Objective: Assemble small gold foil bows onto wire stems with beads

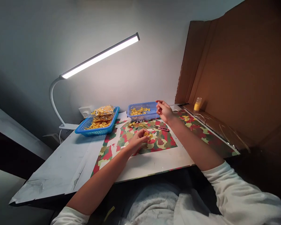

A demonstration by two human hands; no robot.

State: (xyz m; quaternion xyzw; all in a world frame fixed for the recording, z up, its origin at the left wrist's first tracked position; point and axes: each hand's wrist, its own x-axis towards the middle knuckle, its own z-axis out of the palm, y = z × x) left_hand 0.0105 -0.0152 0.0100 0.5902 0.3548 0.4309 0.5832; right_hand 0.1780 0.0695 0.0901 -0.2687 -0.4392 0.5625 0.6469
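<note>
My left hand [139, 139] is closed in a pinch on a small yellow ribbon bow [148, 135], low over the camouflage-patterned sheet [162, 142]. Raised above and to the right of it, my right hand [164, 112] has its fingers pinched together. A thin pale thread [154, 122] runs from these fingers down toward the bow; whether a needle is on it is too small to tell. Just beyond the bow lie thin gold strips [140, 125] and several dark shiny beads. A pair of small pinkish-red snips [162, 128] rests on the sheet between my hands.
A blue basket [103, 129] with bagged and loose yellow bows stands at left. Another blue basket [140, 117] with yellow pieces stands behind. A lit lamp [100, 57] overhangs the table. At right are a yellow-filled bottle [197, 104], loose cord and a cardboard wall [243, 78].
</note>
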